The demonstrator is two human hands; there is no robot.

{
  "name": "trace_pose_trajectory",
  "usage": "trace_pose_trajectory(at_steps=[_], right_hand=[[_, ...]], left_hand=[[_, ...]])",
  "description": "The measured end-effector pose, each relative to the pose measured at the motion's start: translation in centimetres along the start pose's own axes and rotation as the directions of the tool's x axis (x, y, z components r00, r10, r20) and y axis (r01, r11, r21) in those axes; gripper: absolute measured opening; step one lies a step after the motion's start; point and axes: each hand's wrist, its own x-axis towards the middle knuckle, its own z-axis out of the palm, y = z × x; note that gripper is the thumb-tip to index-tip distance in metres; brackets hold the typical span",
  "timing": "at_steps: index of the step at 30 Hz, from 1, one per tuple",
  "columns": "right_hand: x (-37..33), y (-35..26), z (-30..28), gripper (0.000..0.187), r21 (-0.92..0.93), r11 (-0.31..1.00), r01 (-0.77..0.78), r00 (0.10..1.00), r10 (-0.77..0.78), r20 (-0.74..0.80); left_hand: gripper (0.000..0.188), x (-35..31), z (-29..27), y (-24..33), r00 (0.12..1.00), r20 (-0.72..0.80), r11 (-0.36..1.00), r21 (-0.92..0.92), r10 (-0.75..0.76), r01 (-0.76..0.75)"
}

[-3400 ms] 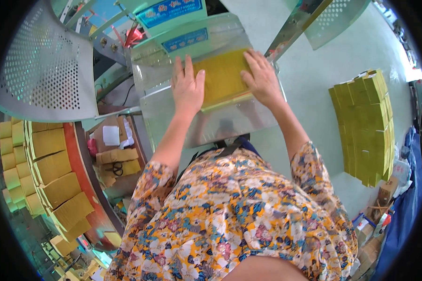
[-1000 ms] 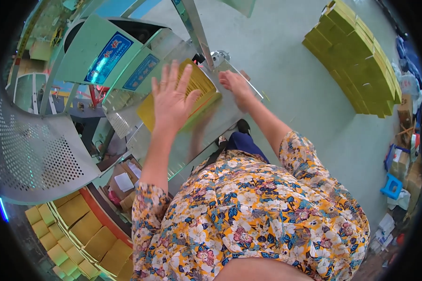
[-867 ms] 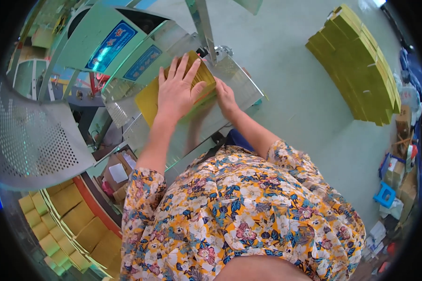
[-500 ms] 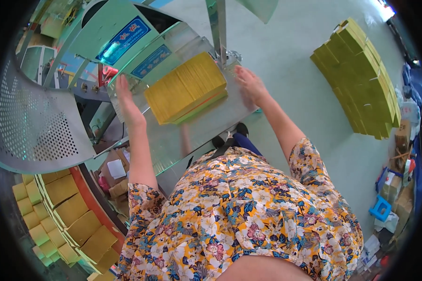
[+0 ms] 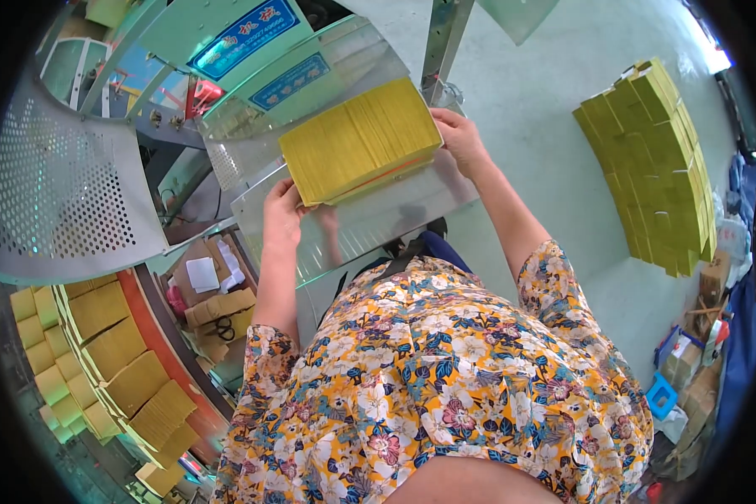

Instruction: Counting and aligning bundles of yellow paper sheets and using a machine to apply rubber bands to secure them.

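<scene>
A thick block of yellow paper sheets lies on a shiny metal tray, its many edges facing up. My left hand is closed at the block's near left corner, fingertips partly hidden by it. At the opposite end, my right hand grips the right edge with the thumb in front and the other fingers bent behind. A thin reddish strip shows low along the near side of the block.
A green machine panel with a blue label rises behind the tray, beside a metal post. A perforated metal guard stands left. Yellow bundles fill the lower left; a larger yellow stack sits on the floor at right.
Both hands, held apart from the block with fingers straight, have closed in on its two ends. In the picture the block and tray appear shifted slightly right as the view moved.
</scene>
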Motion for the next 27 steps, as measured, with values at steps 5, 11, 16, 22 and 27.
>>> trace_pose_trajectory(at_steps=[5,11,16,22,27], right_hand=[[-0.2,-0.2,0.4,0.031,-0.109,0.988,0.106,0.994,-0.106,0.002],[-0.3,-2.2,0.6,0.028,-0.427,0.899,0.099,0.989,-0.137,-0.058],[0.6,-1.9,0.3,0.029,-0.468,0.880,0.076,0.991,-0.119,-0.063],[1.4,-0.8,0.5,0.024,-0.507,0.860,0.066,0.986,-0.133,-0.098],[1.2,-0.1,-0.2,0.026,-0.458,0.886,0.066,0.990,-0.115,-0.079]], left_hand=[[0.039,0.5,-0.8,1.2,0.988,0.050,0.988,0.051,-0.148,0.145],[0.066,-0.9,1.9,4.6,0.974,0.039,0.975,0.034,-0.222,0.221],[0.065,-0.9,2.2,5.5,0.966,0.122,0.972,0.073,-0.229,0.222],[0.063,-0.2,1.5,4.9,0.964,0.133,0.973,0.025,-0.232,0.231],[0.060,0.3,1.2,4.5,0.961,0.115,0.968,0.017,-0.251,0.250]])
